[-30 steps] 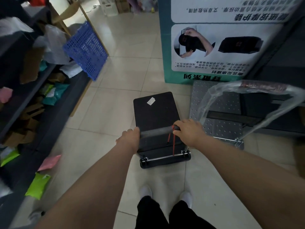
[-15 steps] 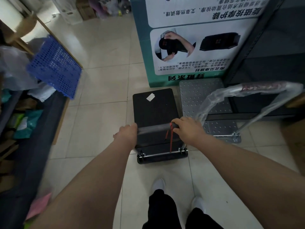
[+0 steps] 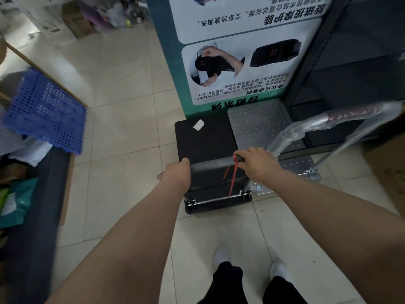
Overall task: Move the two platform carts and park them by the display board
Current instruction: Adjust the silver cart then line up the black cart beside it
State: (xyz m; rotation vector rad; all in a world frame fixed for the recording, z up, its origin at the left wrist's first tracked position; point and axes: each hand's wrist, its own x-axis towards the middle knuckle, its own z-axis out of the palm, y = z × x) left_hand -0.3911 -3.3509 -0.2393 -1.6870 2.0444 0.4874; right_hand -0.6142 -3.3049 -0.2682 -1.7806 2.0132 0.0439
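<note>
A small black platform cart (image 3: 206,141) stands on the tiled floor, its front edge touching the foot of the green and white display board (image 3: 236,53). My left hand (image 3: 176,172) and my right hand (image 3: 256,163) both grip its grey handle bar (image 3: 210,166), from which a red cord hangs. To its right a grey perforated platform cart (image 3: 256,126) is parked against the board, its handle (image 3: 328,121) wrapped in clear plastic.
A dark metal shelf unit (image 3: 350,62) rises at the right behind the grey cart. On the left are a blue perforated crate (image 3: 43,110), low shelves with bags and packets (image 3: 19,198), and cardboard boxes (image 3: 76,20) far back. My feet (image 3: 222,254) stand behind the cart.
The black cart has rolled forward and rightwards with both hands on its handle, from about a tile short of the board to its foot, beside the grey cart.
</note>
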